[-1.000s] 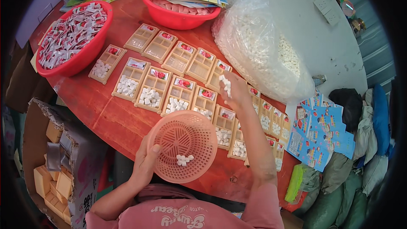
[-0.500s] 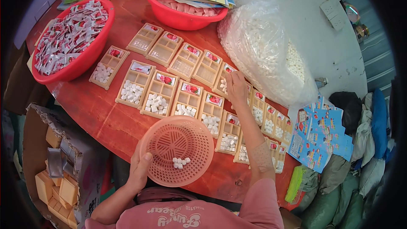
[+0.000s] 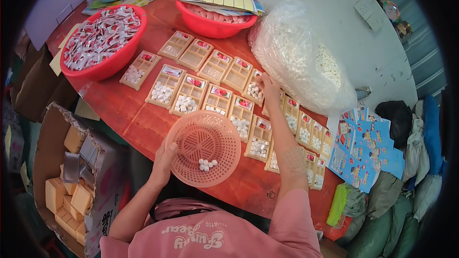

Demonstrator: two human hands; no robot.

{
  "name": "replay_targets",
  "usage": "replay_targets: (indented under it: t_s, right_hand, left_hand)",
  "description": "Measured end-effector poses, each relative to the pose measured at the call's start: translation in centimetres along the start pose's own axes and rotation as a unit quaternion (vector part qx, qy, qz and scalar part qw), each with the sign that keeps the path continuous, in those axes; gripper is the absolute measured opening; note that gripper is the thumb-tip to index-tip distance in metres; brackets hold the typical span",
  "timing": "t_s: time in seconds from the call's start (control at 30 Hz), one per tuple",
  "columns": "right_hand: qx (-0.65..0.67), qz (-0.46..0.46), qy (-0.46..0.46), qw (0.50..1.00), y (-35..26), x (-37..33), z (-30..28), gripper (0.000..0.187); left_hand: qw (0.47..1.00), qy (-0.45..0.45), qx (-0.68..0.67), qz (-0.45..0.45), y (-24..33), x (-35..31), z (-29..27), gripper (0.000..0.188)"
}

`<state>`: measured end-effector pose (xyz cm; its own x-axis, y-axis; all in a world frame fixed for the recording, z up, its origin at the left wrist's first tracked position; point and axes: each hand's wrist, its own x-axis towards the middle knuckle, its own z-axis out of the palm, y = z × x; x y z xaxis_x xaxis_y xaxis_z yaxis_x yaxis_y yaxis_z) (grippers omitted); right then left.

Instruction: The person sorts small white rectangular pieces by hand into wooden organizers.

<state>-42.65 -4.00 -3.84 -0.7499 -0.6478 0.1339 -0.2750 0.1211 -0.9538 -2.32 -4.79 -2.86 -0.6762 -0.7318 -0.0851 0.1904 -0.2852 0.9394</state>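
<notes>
My left hand (image 3: pixel 164 162) grips the rim of a round pink plastic basket (image 3: pixel 203 131), which is tilted and holds a small cluster of white cubes (image 3: pixel 207 164). My right hand (image 3: pixel 269 89) is over a beige divided tray (image 3: pixel 247 96) in the back row, its fingers curled together. What those fingers hold, if anything, is too small to make out. White cubes (image 3: pixel 256 91) lie in that tray just beside the fingertips. In the front row, several similar trays (image 3: pixel 163 87) hold white cubes and a small red-printed sachet each; the basket partly covers one.
A red basin (image 3: pixel 138 36) full of sachets stands at the left, another red basin (image 3: pixel 210 27) under printed sheets at the back. A large clear bag (image 3: pixel 291 43) of white cubes leans behind the trays. Blue leaflets (image 3: pixel 368 148) lie right; a cardboard box (image 3: pixel 107 172) stands lower left.
The whole view has shifted a little. The basket has risen toward the front trays, covering more of one. My right hand stays at the same back-row tray, its fingers now nearer the tray's right edge.
</notes>
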Motion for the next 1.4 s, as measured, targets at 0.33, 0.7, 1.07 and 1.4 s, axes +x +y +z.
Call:
replay_targets:
  t_s: [0.33,0.7,1.07,1.4]
  right_hand:
    - [-0.164,-0.163,-0.47,0.852,-15.0,-16.0,2.4,0.024]
    - [-0.339,-0.181,-0.501,0.775,-10.5,-22.6,7.3,0.017]
    - [-0.062,-0.042,-0.496,0.865,-12.6,-18.9,4.9,0.015]
    - [-0.298,-0.072,-0.101,0.947,-3.9,-2.1,-2.3,0.023]
  left_hand:
    - [0.998,0.039,0.019,0.055,0.7,0.1,-0.3,0.056]
    - [0.999,0.037,0.016,0.027,-1.0,-0.4,-0.2,0.055]
    - [0.999,0.035,0.011,-0.002,0.0,-0.1,0.2,0.057]
    - [0.999,0.026,0.031,-0.004,0.6,0.4,0.3,0.056]
